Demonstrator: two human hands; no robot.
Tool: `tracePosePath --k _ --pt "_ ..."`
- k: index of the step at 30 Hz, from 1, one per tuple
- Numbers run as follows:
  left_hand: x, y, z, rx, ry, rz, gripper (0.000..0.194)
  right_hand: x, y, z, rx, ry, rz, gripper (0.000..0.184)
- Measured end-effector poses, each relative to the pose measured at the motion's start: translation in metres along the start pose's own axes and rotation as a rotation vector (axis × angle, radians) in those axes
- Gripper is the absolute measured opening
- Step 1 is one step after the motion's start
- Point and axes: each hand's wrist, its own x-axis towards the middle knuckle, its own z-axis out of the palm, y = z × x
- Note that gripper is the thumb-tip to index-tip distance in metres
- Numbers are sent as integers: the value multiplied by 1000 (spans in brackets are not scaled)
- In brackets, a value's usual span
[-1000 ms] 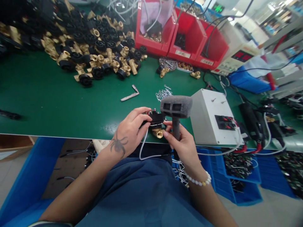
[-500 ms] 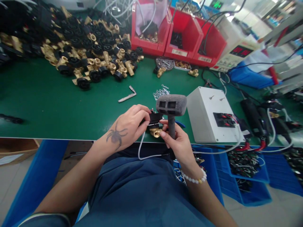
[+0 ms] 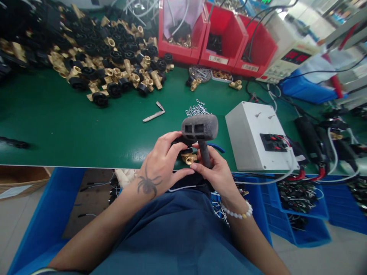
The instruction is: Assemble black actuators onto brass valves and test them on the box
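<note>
A brass valve [image 3: 188, 158] with a black round top is at the front edge of the green bench, between my hands. My left hand [image 3: 160, 162] is curled around it, fingers over the black part and thumb by the brass outlet. My fingers hide much of the black top. In my right hand [image 3: 214, 168] is a mallet [image 3: 200, 127], its grey head upward and its handle against my palm. That hand's thumb and fingertip also reach the valve's right side. Behind the mallet head lies a pile of small metal clips [image 3: 197, 110].
Many brass valves [image 3: 114, 72] with black tops are heaped at the back left. Red bins [image 3: 183, 49] stand behind. A bent metal tool [image 3: 155, 114] lies mid-bench. To the right sits a grey-white box [image 3: 243, 141] with cables. Blue crates [image 3: 312, 233] are below the bench.
My left hand has shifted lower around the valve, its thumb now stretched toward the brass outlet. The mallet head has moved slightly left. The white cable by the valve hangs lower and shows less.
</note>
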Motion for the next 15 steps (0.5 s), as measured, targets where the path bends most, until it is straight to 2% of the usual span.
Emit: tracePosePath --k 5,12,15 --pt "-1 -3 19 10 119 24 36 2 1 -3 3 -47 -16 44" --pt "-3 -9 22 -16 164 17 31 6 4 -2 -43 -54 -47 40" --pt "-2 -8 20 -62 166 -1 33 4 -2 -3 -76 -39 -56 40"
